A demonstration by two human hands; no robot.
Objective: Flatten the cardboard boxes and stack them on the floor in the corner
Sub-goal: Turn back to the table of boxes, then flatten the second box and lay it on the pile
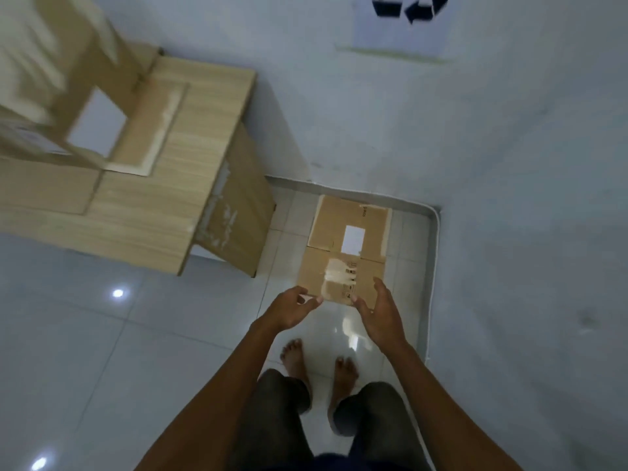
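Where the tiled floor (102, 334) meets the two pale walls (509, 164), a flattened box (368, 270) lies flat in the corner, its far edge close to the back wall. Both hands reach out over its near end. The left hand (292, 309) sits at the near left corner with its fingers (311, 300) loosely curled and holding nothing. The right hand (379, 312) is at the near right corner, palm turned inward and its fingers (380, 287) relaxed and nearly straight. The near edge of the box shows between the two hands; I cannot tell whether any fingertip touches it.

The box is plain brown cardboard, creased across its middle. It carries a white label (353, 239) on the far half and a pale strip of tape (334, 277) with small dark print beside it on the near half.

To the left stands a wooden table (204, 113) with more boxes (68, 79) on it, blurred. A recycling sign (404, 22) hangs on the wall above the corner. Bare feet (294, 358) stand just short of the box.
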